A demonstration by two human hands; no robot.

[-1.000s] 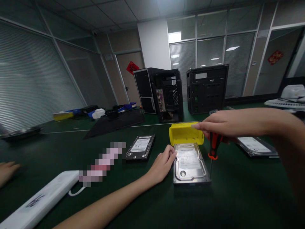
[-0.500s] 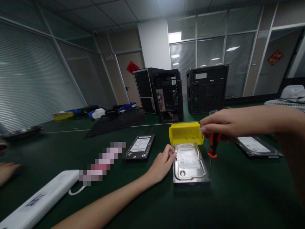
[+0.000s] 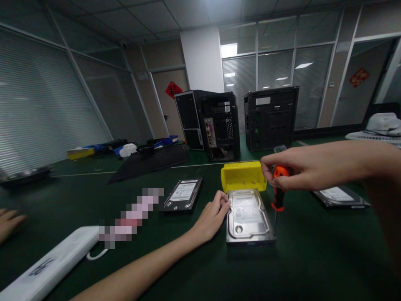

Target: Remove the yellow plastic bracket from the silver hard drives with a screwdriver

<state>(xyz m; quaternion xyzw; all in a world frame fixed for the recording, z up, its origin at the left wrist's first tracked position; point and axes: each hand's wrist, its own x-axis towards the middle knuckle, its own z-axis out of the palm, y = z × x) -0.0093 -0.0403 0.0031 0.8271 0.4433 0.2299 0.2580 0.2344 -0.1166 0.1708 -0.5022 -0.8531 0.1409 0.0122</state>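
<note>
A silver hard drive (image 3: pixel 249 215) lies label up on the dark green table. My left hand (image 3: pixel 213 212) is at its left side, fingers curled and gripping that edge. In my right hand (image 3: pixel 296 167), a screwdriver (image 3: pixel 278 202) with an orange and black handle is held upright, thumb and fingers closed round the grip. Its shaft points down to the drive's front right corner; whether the tip sits in a screw is too small to tell. Directly behind the drive stands a yellow plastic bin (image 3: pixel 244 177), with small bits in it.
A second hard drive (image 3: pixel 183 195) lies to the left, and a third (image 3: pixel 340 195) lies beyond my right wrist. Two black computer cases (image 3: pixel 221 125) stand at the back. A white power bank-like box (image 3: pixel 53 263) is front left. Another person's hand (image 3: pixel 11 223) rests at the left edge.
My right hand has shifted its grip on the screwdriver: the orange handle top now shows between fingers and thumb. The silver drive and my left hand stay in place.
</note>
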